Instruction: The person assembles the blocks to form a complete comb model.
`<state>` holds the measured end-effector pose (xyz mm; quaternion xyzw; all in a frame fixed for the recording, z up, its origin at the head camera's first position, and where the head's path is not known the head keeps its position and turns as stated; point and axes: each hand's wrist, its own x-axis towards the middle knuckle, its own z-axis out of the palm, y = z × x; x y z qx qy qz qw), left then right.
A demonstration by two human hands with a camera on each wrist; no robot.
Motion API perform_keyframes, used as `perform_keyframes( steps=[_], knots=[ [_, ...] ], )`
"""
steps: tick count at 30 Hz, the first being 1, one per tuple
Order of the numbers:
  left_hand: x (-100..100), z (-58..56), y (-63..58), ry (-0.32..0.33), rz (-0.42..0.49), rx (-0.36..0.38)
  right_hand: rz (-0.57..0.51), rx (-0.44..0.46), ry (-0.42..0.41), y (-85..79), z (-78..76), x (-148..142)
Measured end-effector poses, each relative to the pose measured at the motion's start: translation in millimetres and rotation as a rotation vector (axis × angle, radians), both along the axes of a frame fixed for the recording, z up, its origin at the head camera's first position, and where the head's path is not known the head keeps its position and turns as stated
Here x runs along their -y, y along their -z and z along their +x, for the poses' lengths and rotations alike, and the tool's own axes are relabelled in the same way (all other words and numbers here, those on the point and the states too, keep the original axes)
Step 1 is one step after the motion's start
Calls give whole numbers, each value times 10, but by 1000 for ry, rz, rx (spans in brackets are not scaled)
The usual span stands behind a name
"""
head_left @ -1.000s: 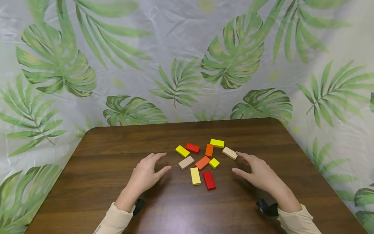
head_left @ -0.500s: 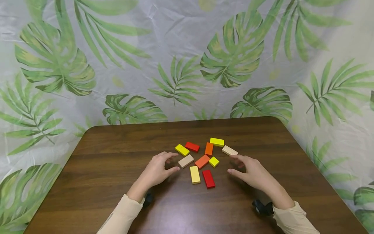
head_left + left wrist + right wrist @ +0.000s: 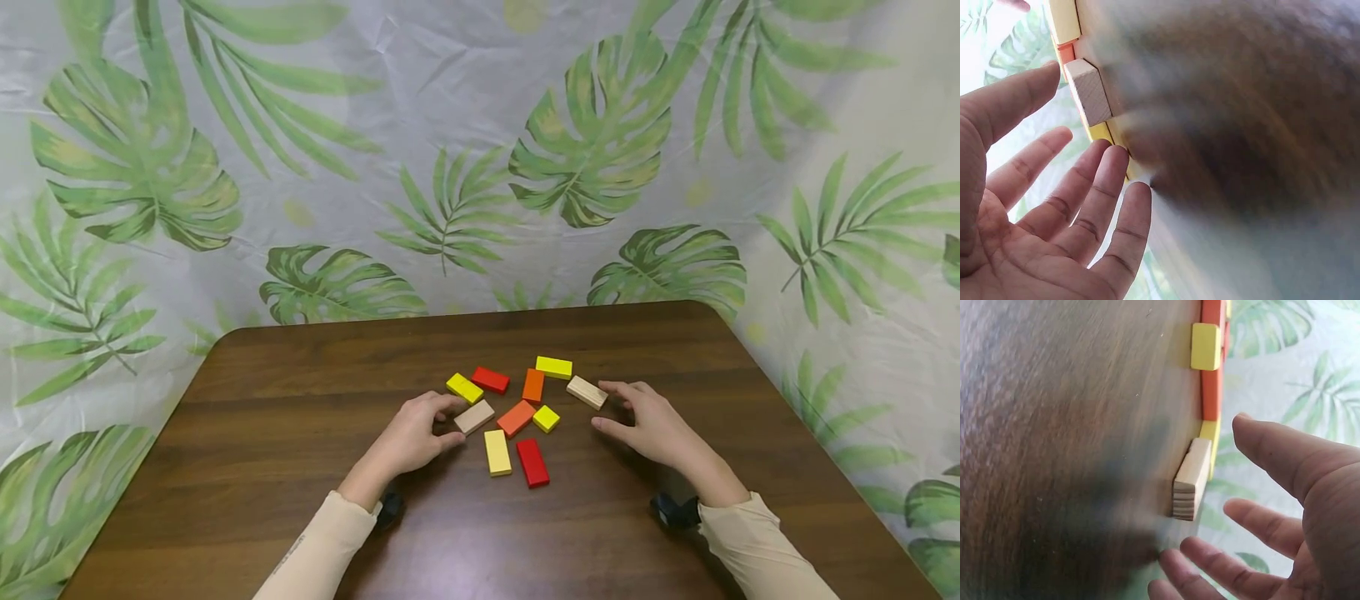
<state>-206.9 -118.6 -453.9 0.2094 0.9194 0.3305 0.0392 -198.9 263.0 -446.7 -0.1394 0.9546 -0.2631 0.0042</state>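
My left hand [image 3: 415,432] is beside a pale wooden block [image 3: 475,417], its thumb and fingers spread near the block's left end. In the left wrist view the same wooden block [image 3: 1088,92] stands past the fingertips, and the palm holds nothing. My right hand [image 3: 654,421] is spread just right of a second, striped wooden block [image 3: 587,392]. The right wrist view shows that striped block [image 3: 1192,478] beyond the loosely bent fingers, with nothing in the grasp. A yellow block [image 3: 465,388] lies above the left fingertips.
Between the hands lie two orange blocks, one [image 3: 516,418] near a small yellow block [image 3: 546,418]. A cream block [image 3: 498,453] and a red block [image 3: 532,463] lie nearest me. Another red block [image 3: 491,380] and a yellow block [image 3: 554,367] lie farther back on the brown table [image 3: 300,367].
My left hand has moved right, up to the pale wooden block. My right hand shifted left, then slightly back right beside the striped block. The blocks keep their arrangement.
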Motion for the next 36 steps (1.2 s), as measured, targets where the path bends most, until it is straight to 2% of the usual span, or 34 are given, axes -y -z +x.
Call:
perform_keyframes(
  steps=[16, 27, 36],
  knots=[
    [-54, -132, 51, 62, -49, -10, -65, 50, -38, 79, -247, -38],
    [-41, -215, 81, 126, -51, 27, -61, 30, -69, 145, -473, -29],
    [-20, -247, 55, 170, -54, 56, -46, 43, -73, 187, -556, 3]
  ],
)
